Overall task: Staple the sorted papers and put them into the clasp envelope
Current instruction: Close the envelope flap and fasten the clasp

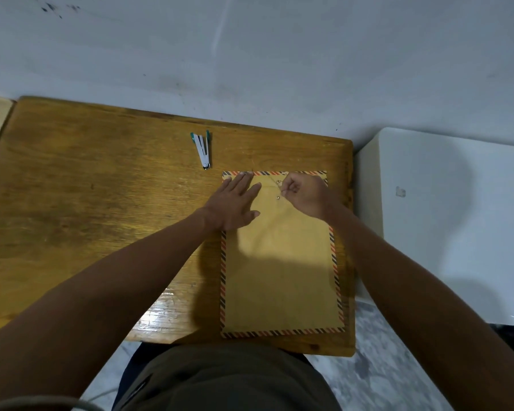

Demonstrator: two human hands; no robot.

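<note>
From the head camera, the envelope [281, 262] lies flat on the right part of the wooden bench [86, 203]. It is tan paper with a border of slanted red and dark stripes on every edge that shows, and its long side runs away from the person. Near its far end sit two small round metal buttons [277, 197], one a little beyond the other, with a thin string at them. No papers show outside the envelope.

The left hand [235, 203] lies palm down on the far left corner of the envelope, fingers spread and flat, its grip wide and holding nothing. The right hand [306, 192] is curled just beside the buttons, its grip narrow, thumb and forefinger pinched on the string by the nearer button.

The envelope's right edge runs close along the right edge of the bench, and its near edge lies close to the near edge. To the left the bench top is bare wood with plenty of room.

A stapler [202, 149], white with green ends, lies near the far edge of the bench, apart from the envelope, its arms spread in a V. A white surface [457, 218] adjoins the bench on the right. A pale wall [250, 54] rises behind.
</note>
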